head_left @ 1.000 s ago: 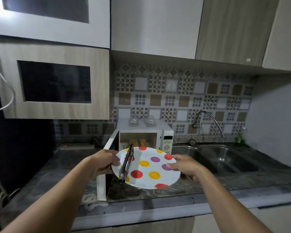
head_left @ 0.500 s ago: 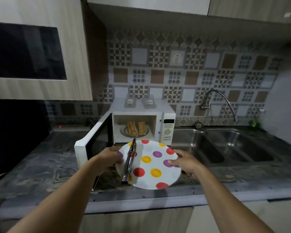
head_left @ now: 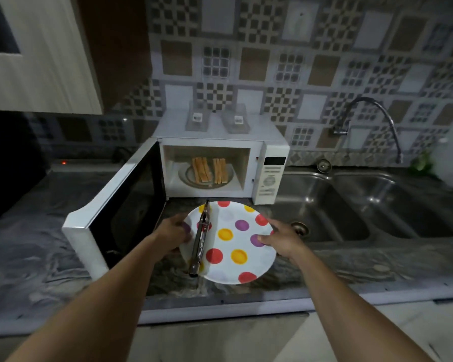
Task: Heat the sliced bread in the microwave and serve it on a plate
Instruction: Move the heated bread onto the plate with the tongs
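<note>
Holding dotted plate (head_left: 266,254) with tongs (head_left: 200,239) on it before open microwave (head_left: 271,176), fingers of left hand (head_left: 171,236) and right hand (head_left: 280,237) curled round its rims. Probably heated; left to transfer sliced bread (head_left: 209,169) from inside.

Tongs (head_left: 200,240) shiny metal; plate (head_left: 236,246) smooth, glossy; sink (head_left: 351,205) brushed steel; counter (head_left: 37,244) polished marbled stone; microwave (head_left: 271,176) white, glossy.

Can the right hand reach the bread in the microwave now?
Likely yes once freed: the white microwave's door stands open, nothing blocks the brown bread slices, but the right hand holds the round polka-dot plate.
</note>
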